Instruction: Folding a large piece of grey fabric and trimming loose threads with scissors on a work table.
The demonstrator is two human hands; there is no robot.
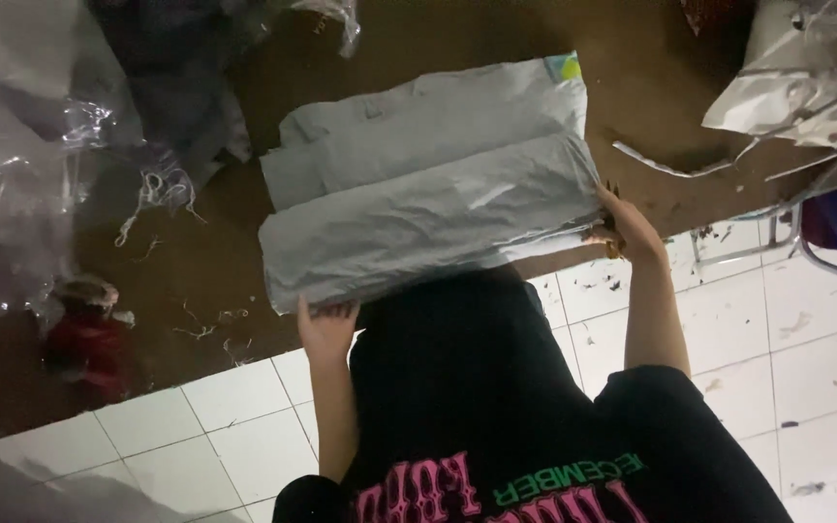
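Now, bundle: a flat, folded stack of pale grey plastic mailing bags point(428, 199), creased along its length, lies on the near edge of the dark brown table point(244, 261).
Left hand point(326, 329): at the bundle's near left corner, fingers curled up against its edge, clamped on it as far as the dim view shows.
Right hand point(624, 228): at the bundle's right end, fingers closed around that edge.
Beyond the bundle: dark cloth point(176, 87) lies heaped at the table's far side.
Left of the bundle: crumpled clear plastic wrap point(21, 165), loose white threads point(162, 194) and a blurred red object point(84, 344).
Right of the bundle: silvery crinkled plastic sheets point(806, 87) and a torn white strip point(661, 165).
Below the bundle: white tiled floor point(777, 329), speckled with scraps, and the person's black printed shirt point(496, 416).
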